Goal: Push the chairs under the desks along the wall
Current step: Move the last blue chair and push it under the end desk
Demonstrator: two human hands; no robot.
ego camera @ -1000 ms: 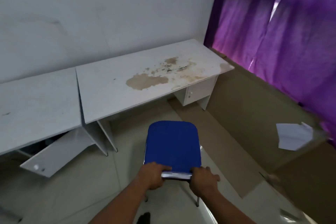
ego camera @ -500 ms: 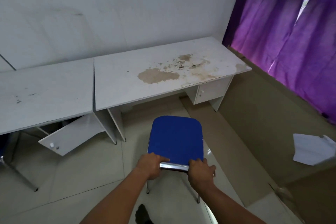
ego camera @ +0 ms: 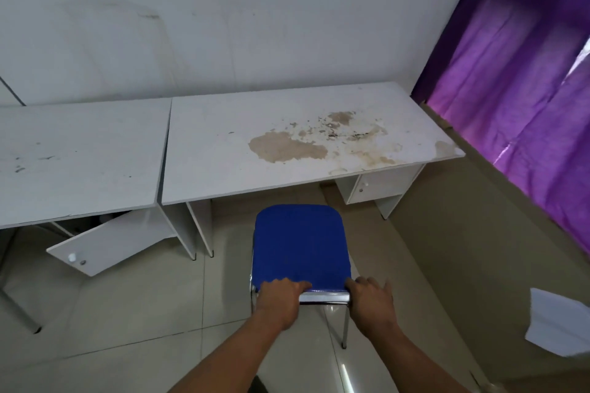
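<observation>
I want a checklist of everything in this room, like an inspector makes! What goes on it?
Surface: pale tiled floor; brown sheet covering on the floor along the curtain side.
Job's things: blue chair stands in front of the stained desk, its front edge close to the desk's edge, not yet under it. Second desk adjoins on the left.
Clutter: white paper on the floor at right; the second desk's cabinet door hangs open and tilted.
Grippers: left hand and right hand both grip the chair's chrome top rail.
Cables: nothing seen.
Surroundings: white wall behind the desks; purple curtain at right.
</observation>
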